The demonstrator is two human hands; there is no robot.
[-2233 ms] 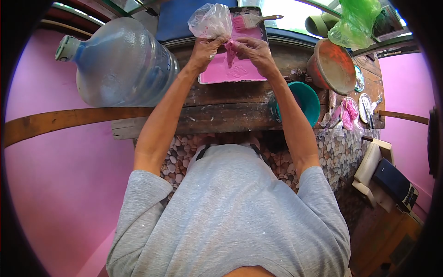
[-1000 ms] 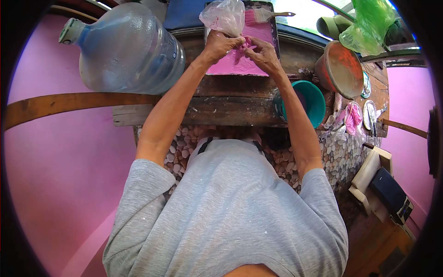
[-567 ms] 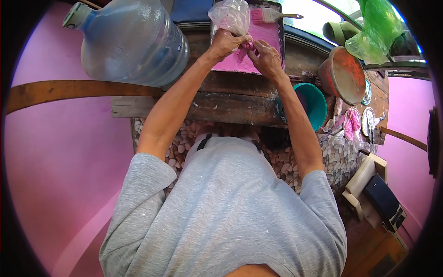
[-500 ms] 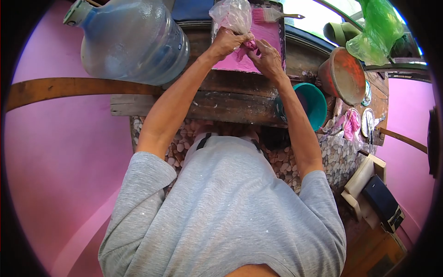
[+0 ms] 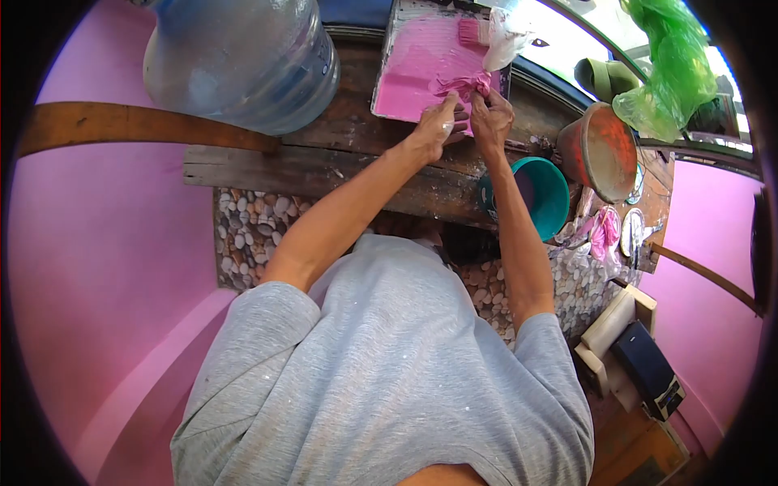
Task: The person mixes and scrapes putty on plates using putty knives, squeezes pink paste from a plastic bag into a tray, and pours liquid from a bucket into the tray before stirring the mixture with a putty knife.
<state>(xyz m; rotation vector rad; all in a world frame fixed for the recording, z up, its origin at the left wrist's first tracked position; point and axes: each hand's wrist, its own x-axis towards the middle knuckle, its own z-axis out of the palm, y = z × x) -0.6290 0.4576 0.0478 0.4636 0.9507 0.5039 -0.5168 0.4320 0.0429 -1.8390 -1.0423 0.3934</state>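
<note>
"Pink walls (image 5: 105,235) surround a worktop (image 5: 352,130) of worn planks, with pebble-patterned floor (image 5: 251,231) below. Where is the bag (image 5: 508,36)?"

"Over the right part of the tray (image 5: 382,66), its clear, puffed end pointing away from the person and its twisted pink neck nearer the hands."

"And the right hand (image 5: 492,121)?"

"Its fingers are closed on that neck."

"What about the left hand (image 5: 436,130)?"

"Just beside it, fingers parted, thumb up by the loose pink end. Whether they touch, one cannot tell. There is a pale smear on that hand."

"What does the tray hold?"

"Pink paint (image 5: 405,93), and a brush (image 5: 472,32) with pink bristles. The bag partly hides its handle."

"Anything around it?"

"To the left, a big clear bottle (image 5: 243,65) lies on its side. To the right stand a teal bucket (image 5: 553,198), near the right forearm, and an orange-stained pail (image 5: 609,158). A green bag (image 5: 668,77) hangs beyond the pail."
</note>
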